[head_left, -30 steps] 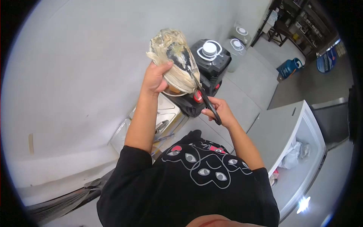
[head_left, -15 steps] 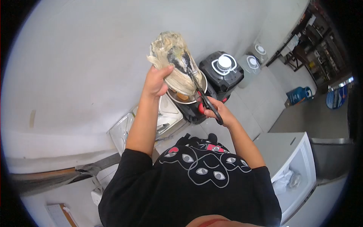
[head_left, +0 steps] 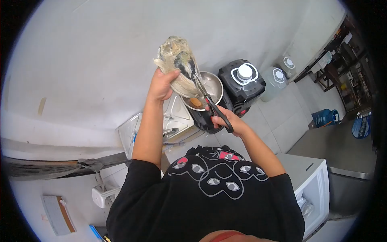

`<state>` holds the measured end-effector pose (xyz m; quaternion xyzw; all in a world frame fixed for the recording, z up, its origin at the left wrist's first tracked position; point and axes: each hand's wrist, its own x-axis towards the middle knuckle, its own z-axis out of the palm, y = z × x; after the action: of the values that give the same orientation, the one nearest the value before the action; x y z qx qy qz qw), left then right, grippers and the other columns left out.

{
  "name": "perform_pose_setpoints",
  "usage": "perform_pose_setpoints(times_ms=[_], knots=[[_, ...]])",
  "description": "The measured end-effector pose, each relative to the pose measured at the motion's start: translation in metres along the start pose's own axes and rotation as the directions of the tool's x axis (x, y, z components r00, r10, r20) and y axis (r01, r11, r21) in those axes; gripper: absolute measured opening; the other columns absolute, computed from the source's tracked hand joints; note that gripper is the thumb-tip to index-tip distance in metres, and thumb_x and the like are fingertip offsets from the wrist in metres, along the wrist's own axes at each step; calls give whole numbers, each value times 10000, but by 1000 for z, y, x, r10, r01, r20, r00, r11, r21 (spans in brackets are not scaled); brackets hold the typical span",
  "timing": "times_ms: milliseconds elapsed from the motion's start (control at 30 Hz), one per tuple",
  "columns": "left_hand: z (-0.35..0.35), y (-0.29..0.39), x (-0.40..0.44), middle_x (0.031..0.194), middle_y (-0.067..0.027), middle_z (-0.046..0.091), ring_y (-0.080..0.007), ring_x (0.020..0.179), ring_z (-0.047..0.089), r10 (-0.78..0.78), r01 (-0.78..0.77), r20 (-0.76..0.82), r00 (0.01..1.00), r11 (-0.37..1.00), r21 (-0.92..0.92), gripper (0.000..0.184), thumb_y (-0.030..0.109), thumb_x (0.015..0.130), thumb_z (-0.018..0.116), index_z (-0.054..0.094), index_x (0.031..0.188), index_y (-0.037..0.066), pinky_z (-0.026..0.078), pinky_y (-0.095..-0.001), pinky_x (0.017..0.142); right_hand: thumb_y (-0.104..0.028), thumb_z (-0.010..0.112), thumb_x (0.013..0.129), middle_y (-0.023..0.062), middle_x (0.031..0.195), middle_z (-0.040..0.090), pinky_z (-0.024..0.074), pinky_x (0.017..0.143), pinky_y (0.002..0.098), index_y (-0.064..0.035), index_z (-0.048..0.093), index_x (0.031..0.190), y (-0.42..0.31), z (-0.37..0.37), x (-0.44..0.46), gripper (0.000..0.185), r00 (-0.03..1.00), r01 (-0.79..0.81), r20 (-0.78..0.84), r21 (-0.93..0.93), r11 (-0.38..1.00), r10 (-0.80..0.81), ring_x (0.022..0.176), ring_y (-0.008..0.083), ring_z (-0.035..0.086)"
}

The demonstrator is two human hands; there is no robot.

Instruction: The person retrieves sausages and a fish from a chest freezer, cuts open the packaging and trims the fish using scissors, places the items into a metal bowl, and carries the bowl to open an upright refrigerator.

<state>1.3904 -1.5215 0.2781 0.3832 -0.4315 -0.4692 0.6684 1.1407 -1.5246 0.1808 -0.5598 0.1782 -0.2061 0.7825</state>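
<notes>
My left hand [head_left: 162,85] is closed around the lower left side of a pale, wrinkled dried fish [head_left: 174,55] with dark patches, its thumb lying on the front. In my right hand [head_left: 234,122] is a pair of black scissors [head_left: 219,113] with red inside the handles. Their blades point up and left and meet the fish's lower right edge; whether they are parted is hard to make out. Below the fish stands a steel bowl [head_left: 216,86], partly covered by it, with an orange-brown piece [head_left: 196,102] inside.
A metal sink or drainboard [head_left: 176,111] lies to the left of the bowl. Right of it stands a black container [head_left: 242,90] with a white cap, then clear jugs [head_left: 275,82]. A blue gas cylinder [head_left: 324,117] and an open white freezer [head_left: 312,177] are at the right.
The fish and both hands sit slightly further left in view. More of the bowl's inside and the orange-brown piece now show. Both grips are unchanged.
</notes>
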Motion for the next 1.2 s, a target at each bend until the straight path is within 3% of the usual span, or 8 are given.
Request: perform_pose_setpoints(times_ms=[167,267,567,667,967,1200], knots=[[-5,1,12,1124,-100,572,-220,1022,568,-10,11,-27,1000,999,35,450,-66,795,534,438,1225,25,457,-361,905,-335,668,794,-33,766,475,407,652,224,-85,471,1262,-1,-3,7,566,998,-52,-29,-28,998,51,709,82,477],[-7,9,13,1137,-103,563,-223,1032,562,-68,69,-12,998,997,32,463,-60,796,538,427,1238,22,455,-364,907,-351,681,786,-47,781,472,401,652,220,-94,489,1251,-16,0,13,565,1000,17,-19,-63,998,-18,721,75,473],[-8,6,13,1180,-102,551,-227,1086,538,-40,42,25,999,997,-59,481,-20,799,562,423,1259,3,423,-365,959,-319,699,777,-57,743,483,380,649,212,-77,497,1245,-30,4,33,564,997,38,-64,-66,997,-42,693,71,464],[-5,7,11,1186,-104,548,-228,1086,539,-26,28,41,999,997,-71,488,-14,801,568,417,1266,5,422,-366,960,-299,713,772,-46,824,527,362,637,194,-84,534,1207,-27,2,33,518,995,59,-74,-12,998,-59,722,51,449],[-2,6,10,1175,-88,557,-215,1078,543,-25,28,29,999,992,-125,472,-46,808,545,423,1258,29,430,-357,944,-286,732,754,-70,706,507,351,554,189,-87,562,1187,-30,-2,34,506,995,59,-81,-15,998,-60,600,42,428],[4,10,7,1184,-89,554,-214,1082,541,-25,32,47,999,988,-150,467,-41,812,550,427,1257,25,425,-356,950,-153,754,729,-72,672,536,350,489,178,-73,588,1134,-38,5,29,445,985,10,-171,-66,998,-21,560,16,433]])
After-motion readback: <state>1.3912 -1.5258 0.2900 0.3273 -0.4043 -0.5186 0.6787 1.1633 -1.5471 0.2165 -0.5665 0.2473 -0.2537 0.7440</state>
